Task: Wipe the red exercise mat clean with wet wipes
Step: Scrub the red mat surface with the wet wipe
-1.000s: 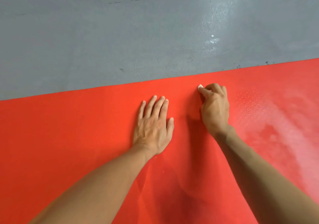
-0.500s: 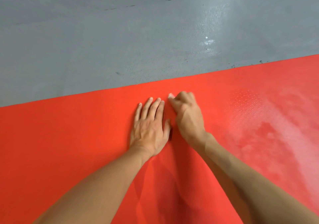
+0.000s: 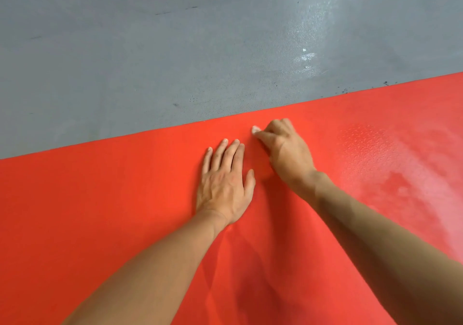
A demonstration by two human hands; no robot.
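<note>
On the grey floor [image 3: 175,49] lies the red mat [image 3: 100,212], and it fills the whole near part of the view. Its long way runs from left to right, and its far edge makes a slanted line, closer to us on the left and farther on the right. Both hands are on the mat, close to that far edge. The left hand [image 3: 224,182] lies flat and open, fingers together, pressing the mat down so it does not slide. The right hand [image 3: 285,149] is just to the right of it and a little farther away. It is curled closed around a small white wet wipe [image 3: 255,129], and only a little bit of the wipe peeks out past the thumb, so most of it is hidden. The wipe touches the mat just beyond the left hand's fingertips. To the right, the mat looks shiny and pale, so that part seems wet and already wiped. To the left, the mat looks dull and dry, so I think that side is left to do. The right hand is the one to do the rubbing, but the left hand sits right in its way. The left hand may need to scoot left first. There is lots of open mat on that side, and nothing else lies on it.
</note>
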